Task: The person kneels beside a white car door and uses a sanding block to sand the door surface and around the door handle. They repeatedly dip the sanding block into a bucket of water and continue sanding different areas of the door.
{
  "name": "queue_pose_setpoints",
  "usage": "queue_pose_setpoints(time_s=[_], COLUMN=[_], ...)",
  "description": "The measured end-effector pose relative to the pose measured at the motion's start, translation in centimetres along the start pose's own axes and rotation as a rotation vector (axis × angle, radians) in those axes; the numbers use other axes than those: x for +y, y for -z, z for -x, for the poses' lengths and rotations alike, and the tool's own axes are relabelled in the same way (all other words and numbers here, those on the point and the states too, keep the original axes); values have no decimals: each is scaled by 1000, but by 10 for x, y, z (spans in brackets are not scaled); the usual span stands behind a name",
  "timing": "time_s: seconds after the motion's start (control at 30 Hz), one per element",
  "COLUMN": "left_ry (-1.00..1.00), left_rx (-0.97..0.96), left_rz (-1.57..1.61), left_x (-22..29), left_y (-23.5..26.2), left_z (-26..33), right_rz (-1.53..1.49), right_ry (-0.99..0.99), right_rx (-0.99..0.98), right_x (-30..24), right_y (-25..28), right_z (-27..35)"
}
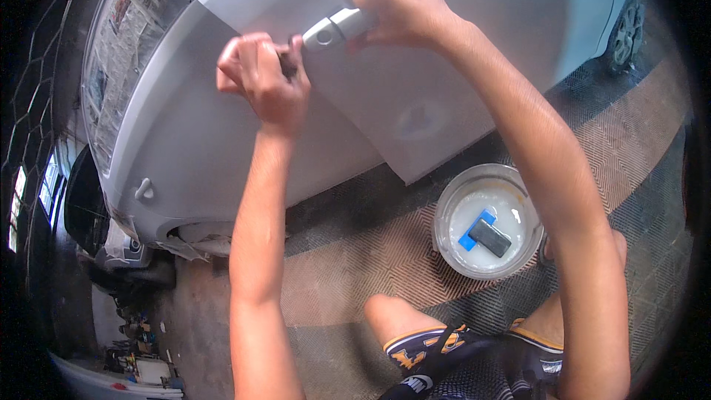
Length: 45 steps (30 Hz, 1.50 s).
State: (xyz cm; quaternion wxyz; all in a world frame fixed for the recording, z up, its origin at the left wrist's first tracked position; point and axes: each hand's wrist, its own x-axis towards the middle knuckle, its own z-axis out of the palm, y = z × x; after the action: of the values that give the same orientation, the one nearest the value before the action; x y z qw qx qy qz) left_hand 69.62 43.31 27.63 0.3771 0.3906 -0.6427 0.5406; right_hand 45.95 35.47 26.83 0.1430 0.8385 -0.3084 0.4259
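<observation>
A silver car door handle [321, 35] stands out from the pale grey door [333, 104]. My right hand [406, 9] is closed around the handle's grip, its fingers partly hidden behind it. Just left of the handle's keyhole end, my left hand [266, 81] is closed, with its fingers curled. A small dark piece shows between its thumb and fingers, too blurred to name. Below my right forearm, a clear round bucket [443, 215] holds cloudy whitish liquid. In it lie a blue piece [467, 241] and a dark grey block [492, 238] partly over it.
Paper and plastic sheeting [137, 37] covers the car's windows at the upper left. A wheel [626, 33] shows at the far right. Patterned floor matting [333, 281] runs beneath the bucket and my knees. Assorted items [141, 348] lie at the lower left.
</observation>
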Motion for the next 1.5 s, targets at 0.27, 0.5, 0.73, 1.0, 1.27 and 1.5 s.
queue_pose_setpoints(time_s=[0.27, 0.5, 0.73, 1.0, 1.27, 1.5], left_ry=[-149, -429, -283, 294, 440, 741], left_rx=[-102, -264, -186, -153, -150, -1185], left_rz=[66, 144, 2, -83, -62, 856], left_x=[-4, -2, 1, 39, 88, 264], left_y=[-6, -43, -27, -3, -22, 28], left_z=[-21, -71, -45, 31, 71, 260], right_rz=[26, -9, 17, -49, -3, 61], right_ry=[-38, -44, -97, -7, -16, -4], right_rx=[-41, -55, -60, -44, -110, -11], right_x=[-4, 7, 1, 8, 6, 11], right_y=[-3, -7, -9, -14, -12, -8], right_z=[0, -6, -8, -10, -12, -7])
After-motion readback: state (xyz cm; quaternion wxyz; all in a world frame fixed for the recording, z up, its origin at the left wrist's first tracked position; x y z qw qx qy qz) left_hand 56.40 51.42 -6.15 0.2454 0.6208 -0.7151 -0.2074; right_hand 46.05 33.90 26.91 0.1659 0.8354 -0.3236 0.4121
